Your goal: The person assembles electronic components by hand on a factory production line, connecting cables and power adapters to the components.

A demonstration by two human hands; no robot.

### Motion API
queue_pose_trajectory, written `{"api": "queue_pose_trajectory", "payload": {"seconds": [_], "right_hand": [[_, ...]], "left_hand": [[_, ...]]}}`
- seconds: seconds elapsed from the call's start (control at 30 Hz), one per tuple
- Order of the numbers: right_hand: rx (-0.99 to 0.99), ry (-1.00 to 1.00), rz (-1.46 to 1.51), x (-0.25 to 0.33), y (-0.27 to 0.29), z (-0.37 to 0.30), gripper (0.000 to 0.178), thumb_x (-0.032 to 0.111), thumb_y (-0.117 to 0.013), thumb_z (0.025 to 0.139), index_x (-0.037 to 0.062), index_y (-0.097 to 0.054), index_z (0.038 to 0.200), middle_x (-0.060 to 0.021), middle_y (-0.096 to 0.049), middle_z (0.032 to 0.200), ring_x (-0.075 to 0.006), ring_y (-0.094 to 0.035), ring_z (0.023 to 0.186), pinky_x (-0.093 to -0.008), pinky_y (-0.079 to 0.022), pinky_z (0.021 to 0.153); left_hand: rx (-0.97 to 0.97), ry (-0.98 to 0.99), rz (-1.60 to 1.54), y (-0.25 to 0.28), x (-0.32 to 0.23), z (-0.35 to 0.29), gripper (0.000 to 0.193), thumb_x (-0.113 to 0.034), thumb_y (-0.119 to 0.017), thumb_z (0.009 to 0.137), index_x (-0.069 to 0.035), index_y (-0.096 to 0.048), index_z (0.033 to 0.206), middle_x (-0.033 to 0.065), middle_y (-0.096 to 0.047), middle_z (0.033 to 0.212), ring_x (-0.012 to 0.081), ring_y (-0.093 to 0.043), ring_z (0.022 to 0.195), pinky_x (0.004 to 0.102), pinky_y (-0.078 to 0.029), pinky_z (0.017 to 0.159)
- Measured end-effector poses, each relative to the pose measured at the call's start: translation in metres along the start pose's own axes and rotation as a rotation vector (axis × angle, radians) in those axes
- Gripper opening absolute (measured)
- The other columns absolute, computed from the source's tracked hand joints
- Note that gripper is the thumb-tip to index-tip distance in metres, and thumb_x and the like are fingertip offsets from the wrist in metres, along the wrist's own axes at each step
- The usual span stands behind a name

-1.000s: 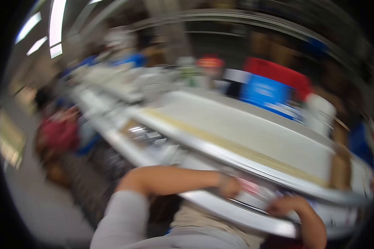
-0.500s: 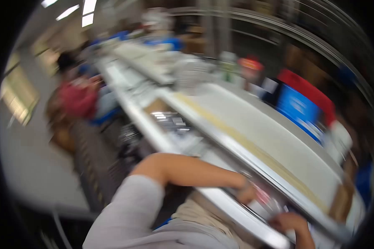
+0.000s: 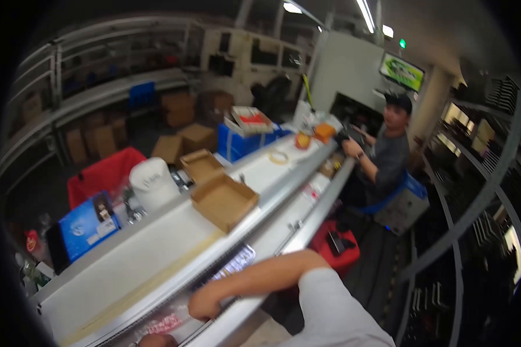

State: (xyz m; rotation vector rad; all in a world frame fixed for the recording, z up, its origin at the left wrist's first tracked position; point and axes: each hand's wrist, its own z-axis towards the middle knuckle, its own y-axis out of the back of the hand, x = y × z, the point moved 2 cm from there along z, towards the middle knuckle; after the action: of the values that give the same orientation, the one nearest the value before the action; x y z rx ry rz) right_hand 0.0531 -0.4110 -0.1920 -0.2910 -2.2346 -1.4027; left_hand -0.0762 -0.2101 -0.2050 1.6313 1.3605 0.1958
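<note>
My right hand (image 3: 205,303) is over the sunken channel of the workbench, its fingers curled down. Whatever those fingers may hold is hidden beneath them. At the bottom edge only the top of my left hand (image 3: 157,341) shows; its fingers are out of sight. Between and just beyond the hands lies a clear plastic bag (image 3: 163,324) with red markings. Past my right forearm, a clear-wrapped pack of small pale and purplish pieces (image 3: 236,261) rests in the same channel.
An open cardboard box (image 3: 224,202) stands on the white bench top (image 3: 150,246). Behind it are a white tub (image 3: 154,182), a red bin (image 3: 107,173) and a blue box (image 3: 87,228). A co-worker (image 3: 388,144) sits farther along the bench. A red crate (image 3: 337,248) is on the floor.
The view has swung far to the right, from the bench's left stretch to its right stretch with the co-worker. My right arm now spans the picture, while my left has mostly left it.
</note>
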Motion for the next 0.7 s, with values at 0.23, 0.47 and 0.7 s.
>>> {"api": "queue_pose_trajectory", "payload": {"seconds": [0.23,0.47,0.7], "right_hand": [[0.104,-0.112,0.242,0.002,-0.006,0.0,0.014,0.012,-0.061,0.062,-0.0007,-0.064,0.058,-0.0132,-0.059,0.054,-0.0303,-0.047,0.048,-0.0401,-0.043,0.051],[-0.01,-0.182,-0.123,0.009,-0.002,0.004,0.014,0.014,-0.065,0.062,0.0008,-0.066,0.06,-0.0131,-0.061,0.057,-0.0312,-0.052,0.05,-0.0406,-0.046,0.052],[0.149,-0.203,0.105,-0.013,0.003,-0.004,0.014,0.016,-0.066,0.066,0.003,-0.068,0.063,-0.0073,-0.061,0.054,-0.0269,-0.052,0.05,-0.0377,-0.046,0.054]], "left_hand": [[0.158,-0.004,-0.305,0.013,-0.006,-0.01,0.022,-0.022,-0.056,0.082,-0.013,-0.068,0.098,0.0055,-0.069,0.092,0.0288,-0.063,0.076,0.0344,-0.05,0.073],[0.148,0.184,-0.029,0.003,0.001,-0.003,0.022,-0.02,-0.058,0.082,-0.012,-0.068,0.1,0.0077,-0.069,0.092,0.0276,-0.063,0.077,0.0339,-0.05,0.073],[-0.052,0.025,-0.002,0.018,-0.012,-0.013,0.023,-0.015,-0.061,0.077,-0.01,-0.069,0.098,0.0063,-0.069,0.081,0.0237,-0.063,0.069,0.0315,-0.049,0.066]]}}
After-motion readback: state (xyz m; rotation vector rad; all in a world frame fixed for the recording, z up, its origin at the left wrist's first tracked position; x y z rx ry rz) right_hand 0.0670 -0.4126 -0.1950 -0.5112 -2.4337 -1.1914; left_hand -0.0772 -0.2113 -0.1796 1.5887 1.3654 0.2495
